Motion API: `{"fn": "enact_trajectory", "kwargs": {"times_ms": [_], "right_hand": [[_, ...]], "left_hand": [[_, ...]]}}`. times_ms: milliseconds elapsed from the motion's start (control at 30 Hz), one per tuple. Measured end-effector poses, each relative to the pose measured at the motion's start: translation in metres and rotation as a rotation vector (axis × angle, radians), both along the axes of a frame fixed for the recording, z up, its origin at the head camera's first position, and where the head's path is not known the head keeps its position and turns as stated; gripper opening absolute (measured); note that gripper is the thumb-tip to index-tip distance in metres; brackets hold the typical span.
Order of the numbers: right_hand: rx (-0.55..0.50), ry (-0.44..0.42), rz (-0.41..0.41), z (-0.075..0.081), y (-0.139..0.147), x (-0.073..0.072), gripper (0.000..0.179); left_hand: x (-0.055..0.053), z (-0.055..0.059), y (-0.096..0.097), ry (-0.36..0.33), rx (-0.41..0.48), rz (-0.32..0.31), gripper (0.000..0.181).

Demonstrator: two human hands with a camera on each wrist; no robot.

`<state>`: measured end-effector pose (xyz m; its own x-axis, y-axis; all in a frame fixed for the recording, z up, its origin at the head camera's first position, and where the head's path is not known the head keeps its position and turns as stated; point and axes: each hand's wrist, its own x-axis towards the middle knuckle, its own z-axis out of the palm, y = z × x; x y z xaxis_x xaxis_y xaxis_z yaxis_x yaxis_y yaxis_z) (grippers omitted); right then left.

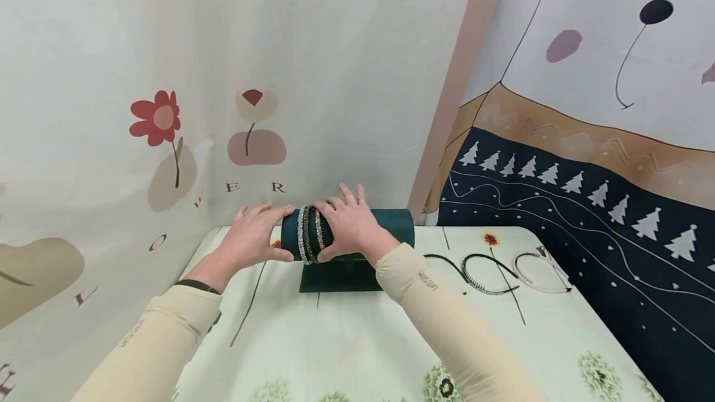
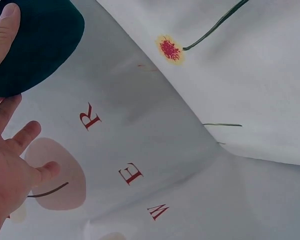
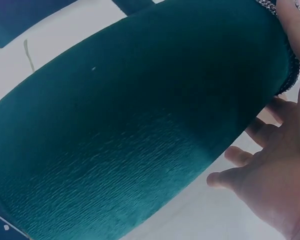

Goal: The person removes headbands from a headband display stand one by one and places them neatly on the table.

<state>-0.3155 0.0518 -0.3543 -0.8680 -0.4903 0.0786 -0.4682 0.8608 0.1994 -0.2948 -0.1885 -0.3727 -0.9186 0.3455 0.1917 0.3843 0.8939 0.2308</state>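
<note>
A dark green padded display roll (image 1: pixel 396 223) stands on its matching base (image 1: pixel 341 278) near the back of the table. Several headbands, among them a silver glittery headband (image 1: pixel 302 234), sit side by side around its left part. My left hand (image 1: pixel 249 239) spans the roll's left end, thumb in front and index finger on top, the other fingers spread. With thumb and fingers, my right hand (image 1: pixel 352 228) holds the rightmost beaded headband (image 1: pixel 319 228). In the right wrist view, the thumb lies at that headband's edge, and some fingertips are hidden behind the roll (image 3: pixel 140 115).
To the right on the flower-print tablecloth (image 1: pixel 346 352) lie a black headband (image 1: pixel 447 259), a dark beaded headband (image 1: pixel 486 290) and a pale headband (image 1: pixel 542 290). A white printed curtain (image 1: pixel 335 79) hangs right behind the table, and a dark tree-patterned cloth (image 1: pixel 586 247) hangs at the right.
</note>
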Motion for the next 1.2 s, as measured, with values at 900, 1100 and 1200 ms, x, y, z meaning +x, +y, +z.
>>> {"fn": "enact_trajectory", "kwargs": {"times_ms": [900,1100,1200], "right_hand": [[-0.218,-0.106,-0.052,0.0,0.126,0.003,0.113],[-0.287,-0.132,-0.072,-0.002,0.154,0.005,0.113],[-0.328,-0.156,-0.069,-0.003,0.161,0.006,0.112]], "left_hand": [[0.0,-0.001,-0.002,-0.009,0.016,-0.005,0.111],[-0.001,-0.003,-0.001,-0.012,0.018,-0.011,0.111],[-0.002,-0.003,-0.002,-0.011,0.019,-0.011,0.111]]}}
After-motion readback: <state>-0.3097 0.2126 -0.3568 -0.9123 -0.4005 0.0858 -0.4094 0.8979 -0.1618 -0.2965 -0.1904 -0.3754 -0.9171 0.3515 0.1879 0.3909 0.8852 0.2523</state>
